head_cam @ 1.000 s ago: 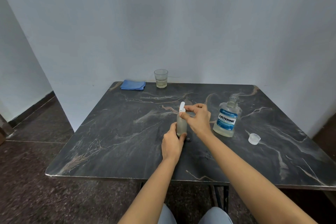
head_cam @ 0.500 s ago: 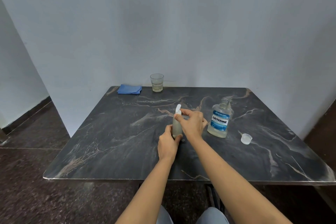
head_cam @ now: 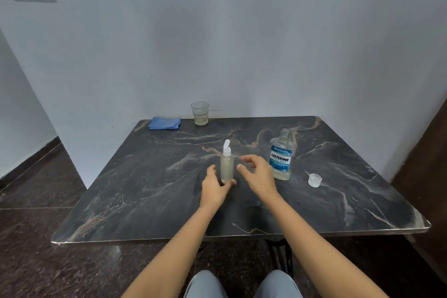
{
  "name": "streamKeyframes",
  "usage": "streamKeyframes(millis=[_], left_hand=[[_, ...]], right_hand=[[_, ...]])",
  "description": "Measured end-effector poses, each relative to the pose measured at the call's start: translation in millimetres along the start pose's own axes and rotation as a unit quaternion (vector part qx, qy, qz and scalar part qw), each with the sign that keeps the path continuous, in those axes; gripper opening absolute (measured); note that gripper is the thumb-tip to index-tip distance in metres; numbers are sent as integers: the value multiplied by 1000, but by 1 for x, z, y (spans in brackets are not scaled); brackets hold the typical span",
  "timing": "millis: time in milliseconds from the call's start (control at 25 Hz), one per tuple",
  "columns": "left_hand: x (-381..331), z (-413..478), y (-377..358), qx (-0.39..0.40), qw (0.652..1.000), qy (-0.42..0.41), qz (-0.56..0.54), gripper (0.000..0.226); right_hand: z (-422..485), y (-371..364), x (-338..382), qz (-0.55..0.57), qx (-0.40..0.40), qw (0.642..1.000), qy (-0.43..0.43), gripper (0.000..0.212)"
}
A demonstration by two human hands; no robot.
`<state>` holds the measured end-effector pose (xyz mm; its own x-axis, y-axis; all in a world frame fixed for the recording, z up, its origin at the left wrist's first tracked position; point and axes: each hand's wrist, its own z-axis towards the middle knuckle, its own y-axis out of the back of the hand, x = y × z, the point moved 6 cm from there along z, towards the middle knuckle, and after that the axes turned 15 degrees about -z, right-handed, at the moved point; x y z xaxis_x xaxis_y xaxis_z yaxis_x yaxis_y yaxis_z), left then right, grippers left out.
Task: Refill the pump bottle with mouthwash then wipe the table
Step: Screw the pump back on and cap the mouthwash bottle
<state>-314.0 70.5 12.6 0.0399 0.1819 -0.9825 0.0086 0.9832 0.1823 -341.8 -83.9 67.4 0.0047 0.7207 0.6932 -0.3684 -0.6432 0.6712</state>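
Observation:
A small frosted bottle with a white flip cap standing open rests upright in the middle of the dark marble table. My left hand loosely holds its base, thumb and fingers around the bottom. My right hand hovers just right of the bottle, fingers spread, touching nothing. The Listerine mouthwash bottle stands uncapped to the right, with little liquid left at its bottom. Its clear cap lies on the table further right. A folded blue cloth lies at the far left edge.
A drinking glass with a little pale liquid stands at the back by the wall. A wall rises behind the table and a dark panel stands at the right. My knees show under the near table edge.
My right hand has let go of the small bottle's cap and drawn back to the right, opening. The left hand has stayed at the bottle's base. The camera has tilted up slightly.

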Motion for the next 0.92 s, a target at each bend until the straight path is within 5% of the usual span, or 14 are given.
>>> streamKeyframes(millis=[200,360,600,760,920], left_hand=[[-19,-34,-14,-102,992,-73,-4,54],[-38,-45,-58,-24,995,-90,-48,41],[-57,-24,-98,33,995,-80,-45,51],[-64,-3,-104,37,996,-70,-47,58],[-80,15,-108,78,992,-62,-76,72]], right_hand=[[-30,44,-46,-84,-97,991,-24,8],[-22,87,-82,-253,-168,951,-59,23],[11,95,-125,-419,74,892,-151,51],[26,97,-140,-355,106,915,-159,36],[37,133,-118,-67,-30,980,-185,19]])
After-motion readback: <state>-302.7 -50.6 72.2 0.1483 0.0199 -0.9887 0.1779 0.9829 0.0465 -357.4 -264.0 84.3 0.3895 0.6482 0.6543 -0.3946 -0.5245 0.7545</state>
